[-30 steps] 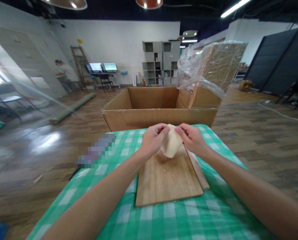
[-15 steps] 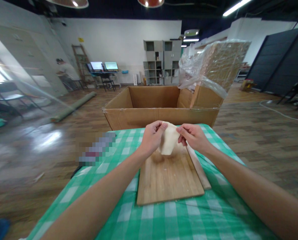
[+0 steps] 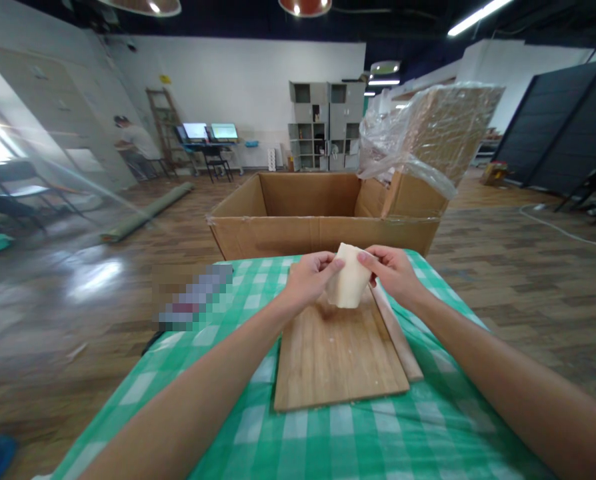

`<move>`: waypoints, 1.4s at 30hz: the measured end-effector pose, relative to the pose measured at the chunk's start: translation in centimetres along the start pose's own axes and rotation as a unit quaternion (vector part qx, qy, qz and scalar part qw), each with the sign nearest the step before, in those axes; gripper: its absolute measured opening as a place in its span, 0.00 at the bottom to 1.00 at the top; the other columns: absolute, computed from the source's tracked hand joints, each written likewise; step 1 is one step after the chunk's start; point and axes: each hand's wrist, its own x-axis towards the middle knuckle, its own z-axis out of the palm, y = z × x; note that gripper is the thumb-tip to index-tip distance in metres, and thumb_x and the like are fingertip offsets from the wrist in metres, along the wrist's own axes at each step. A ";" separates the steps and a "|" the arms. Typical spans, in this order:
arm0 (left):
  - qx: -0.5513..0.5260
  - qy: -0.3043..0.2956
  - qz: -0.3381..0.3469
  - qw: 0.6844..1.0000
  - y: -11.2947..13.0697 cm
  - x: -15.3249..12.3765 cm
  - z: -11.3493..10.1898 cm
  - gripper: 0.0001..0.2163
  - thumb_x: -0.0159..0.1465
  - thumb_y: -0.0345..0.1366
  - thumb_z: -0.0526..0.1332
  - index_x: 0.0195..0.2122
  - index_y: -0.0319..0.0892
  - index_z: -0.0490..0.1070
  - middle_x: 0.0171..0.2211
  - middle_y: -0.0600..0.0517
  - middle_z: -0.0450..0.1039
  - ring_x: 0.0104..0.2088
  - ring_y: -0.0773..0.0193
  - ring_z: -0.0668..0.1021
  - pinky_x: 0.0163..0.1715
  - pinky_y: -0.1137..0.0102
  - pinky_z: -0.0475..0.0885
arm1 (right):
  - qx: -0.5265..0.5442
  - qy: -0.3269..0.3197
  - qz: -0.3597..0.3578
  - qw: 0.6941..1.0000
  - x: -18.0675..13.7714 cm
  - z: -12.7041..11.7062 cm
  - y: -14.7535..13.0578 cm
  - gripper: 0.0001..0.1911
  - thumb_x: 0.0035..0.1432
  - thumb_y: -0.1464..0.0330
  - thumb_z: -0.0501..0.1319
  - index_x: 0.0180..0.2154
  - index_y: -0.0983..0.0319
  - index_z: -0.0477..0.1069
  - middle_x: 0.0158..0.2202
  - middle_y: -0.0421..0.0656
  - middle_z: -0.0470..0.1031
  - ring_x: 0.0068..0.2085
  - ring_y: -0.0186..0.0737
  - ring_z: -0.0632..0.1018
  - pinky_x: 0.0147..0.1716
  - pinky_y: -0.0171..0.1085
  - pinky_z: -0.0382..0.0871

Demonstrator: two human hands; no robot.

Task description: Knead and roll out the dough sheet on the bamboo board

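Observation:
A pale sheet of dough (image 3: 347, 285) hangs in the air over the far end of a wooden board (image 3: 337, 355). My left hand (image 3: 308, 280) pinches its upper left edge with closed fingers. My right hand (image 3: 392, 272) pinches its upper right edge the same way. The dough droops down between the two hands and ends just above the board. A wooden rolling pin (image 3: 398, 337) lies along the board's right side, under my right wrist.
The board rests on a table with a green checked cloth (image 3: 328, 440). Behind the table stands a large open cardboard box (image 3: 323, 212), with a plastic-wrapped bundle (image 3: 428, 130) at its right. A person stands at the far left by desks with monitors.
Both hands stayed pinched on the dough and shifted slightly. The sheet now hangs flatter and wider between them, with its top edge raised a little.

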 end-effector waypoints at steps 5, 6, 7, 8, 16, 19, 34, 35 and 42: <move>0.075 -0.039 0.042 0.996 0.7 -0.4 0.6 0.16 0.69 0.47 0.60 0.34 0.42 0.80 0.29 0.52 0.77 0.29 0.63 0.74 0.27 0.71 0.65 | -0.037 -0.063 0.010 0.997 -0.3 0.3 0.0 0.23 0.60 0.46 0.66 0.32 0.60 0.72 0.24 0.37 0.70 0.23 0.33 0.68 0.18 0.33 0.59; 0.092 -0.051 0.051 0.993 0.9 -0.5 0.8 0.16 0.70 0.47 0.59 0.33 0.41 0.79 0.28 0.53 0.76 0.28 0.64 0.74 0.27 0.72 0.64 | -0.064 -0.055 -0.008 0.996 -0.3 0.4 0.1 0.24 0.62 0.46 0.64 0.31 0.60 0.70 0.24 0.37 0.68 0.23 0.34 0.67 0.19 0.33 0.57; 0.106 -0.059 0.058 0.991 1.1 -0.6 0.9 0.17 0.71 0.46 0.57 0.33 0.41 0.78 0.27 0.53 0.75 0.28 0.64 0.73 0.27 0.72 0.63 | -0.095 -0.039 -0.032 0.994 -0.3 0.4 0.2 0.24 0.64 0.47 0.62 0.29 0.60 0.69 0.23 0.37 0.67 0.24 0.34 0.66 0.20 0.33 0.56; 0.114 -0.067 0.061 0.989 1.2 -0.7 1.0 0.18 0.72 0.46 0.56 0.33 0.40 0.77 0.27 0.53 0.75 0.28 0.64 0.73 0.27 0.72 0.64 | -0.127 -0.018 -0.055 0.990 -0.4 0.4 0.2 0.25 0.66 0.47 0.60 0.27 0.60 0.68 0.23 0.37 0.65 0.25 0.34 0.65 0.20 0.34 0.55; 0.167 -0.113 0.101 0.974 1.1 -0.9 0.9 0.18 0.75 0.48 0.53 0.35 0.41 0.71 0.31 0.53 0.72 0.30 0.65 0.73 0.30 0.71 0.65 | -0.213 0.083 -0.124 0.966 -0.5 0.2 -0.1 0.23 0.71 0.52 0.56 0.27 0.60 0.68 0.22 0.38 0.66 0.24 0.35 0.65 0.23 0.37 0.55; 0.236 -0.111 0.130 0.957 1.0 -1.0 0.9 0.19 0.77 0.47 0.49 0.35 0.41 0.70 0.32 0.52 0.72 0.33 0.62 0.74 0.34 0.68 0.66 | -0.226 0.086 -0.132 0.961 -0.7 0.4 0.0 0.23 0.72 0.54 0.56 0.27 0.59 0.68 0.22 0.38 0.66 0.24 0.35 0.65 0.23 0.37 0.55; 0.234 -0.112 0.153 0.954 0.9 -1.2 0.8 0.20 0.78 0.46 0.46 0.46 0.42 0.75 0.45 0.47 0.79 0.45 0.57 0.79 0.49 0.64 0.70 | -0.178 -0.043 -0.102 0.978 -0.6 0.0 -0.4 0.17 0.69 0.55 0.59 0.33 0.60 0.71 0.25 0.38 0.69 0.26 0.35 0.68 0.24 0.35 0.58; 0.220 -0.112 0.155 0.957 0.9 -1.1 0.7 0.19 0.78 0.46 0.47 0.47 0.42 0.75 0.45 0.48 0.79 0.44 0.58 0.79 0.47 0.65 0.70 | -0.188 -0.032 -0.107 0.976 -0.6 0.0 -0.4 0.17 0.69 0.55 0.59 0.33 0.60 0.71 0.25 0.38 0.69 0.25 0.35 0.67 0.24 0.35 0.58; 0.259 -0.067 0.170 0.949 2.0 -1.0 0.4 0.18 0.76 0.44 0.52 0.35 0.41 0.76 0.30 0.53 0.76 0.31 0.64 0.75 0.33 0.69 0.63 | -0.146 -0.030 -0.065 0.987 -0.7 0.1 0.1 0.20 0.70 0.50 0.57 0.35 0.59 0.71 0.24 0.37 0.68 0.25 0.35 0.66 0.21 0.35 0.55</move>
